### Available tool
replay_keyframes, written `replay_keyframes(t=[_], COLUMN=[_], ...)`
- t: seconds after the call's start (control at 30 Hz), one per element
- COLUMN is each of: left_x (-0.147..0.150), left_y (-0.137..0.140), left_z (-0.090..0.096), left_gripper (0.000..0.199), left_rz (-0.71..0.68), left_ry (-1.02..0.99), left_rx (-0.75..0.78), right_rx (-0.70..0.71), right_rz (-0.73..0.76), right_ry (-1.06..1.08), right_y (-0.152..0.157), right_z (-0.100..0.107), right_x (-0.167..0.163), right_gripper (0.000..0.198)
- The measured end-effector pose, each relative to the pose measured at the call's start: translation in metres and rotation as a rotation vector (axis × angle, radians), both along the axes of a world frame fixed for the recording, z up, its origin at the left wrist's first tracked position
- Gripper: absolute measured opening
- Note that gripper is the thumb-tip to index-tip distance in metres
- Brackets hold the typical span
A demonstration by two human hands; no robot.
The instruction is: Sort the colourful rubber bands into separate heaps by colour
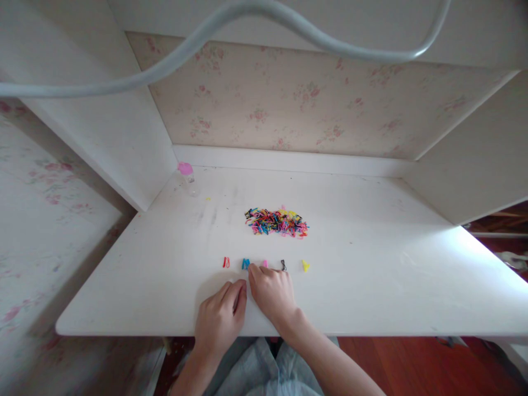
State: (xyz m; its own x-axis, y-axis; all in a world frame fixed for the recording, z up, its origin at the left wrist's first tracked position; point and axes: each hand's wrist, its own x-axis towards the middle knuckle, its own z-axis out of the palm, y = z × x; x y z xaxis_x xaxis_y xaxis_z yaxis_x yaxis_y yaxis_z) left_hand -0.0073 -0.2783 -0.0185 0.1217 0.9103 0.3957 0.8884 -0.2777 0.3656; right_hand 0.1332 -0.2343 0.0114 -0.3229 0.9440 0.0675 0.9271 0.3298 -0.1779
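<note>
Small rubber bands in several colours lie in a loose pile [277, 222] on the white table. In front of it runs a row of little groups: red rubber bands [226, 262], blue rubber bands [245, 264], pink rubber bands [265, 264], a black rubber band [283, 265] and yellow rubber bands [306, 265]. My right hand [272, 289] is closed, fingertips down at the right edge of the blue group, partly covering the pink one. Curled on the table to its lower left is my left hand [220, 312]. Whatever either hand pinches is hidden.
A clear bottle with a pink cap [186, 171] stands at the back left corner, and a yellow scrap [208, 198] lies near it. White side panels flank the table [371, 286]. A pale cable [256, 6] crosses the top of the view.
</note>
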Motion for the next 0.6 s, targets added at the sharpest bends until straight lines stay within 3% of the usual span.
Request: replay_keyframes(t=[0.6], left_x=[-0.002], left_y=[0.0], left_z=[0.0], left_gripper=[0.016], left_rz=[0.003], left_ry=[-0.065], left_rx=[-0.036], right_rx=[0.06], right_rz=[-0.017], right_ry=[0.159], right_y=[-0.018], right_z=[-0.002], right_x=[0.016], right_gripper=[0.023])
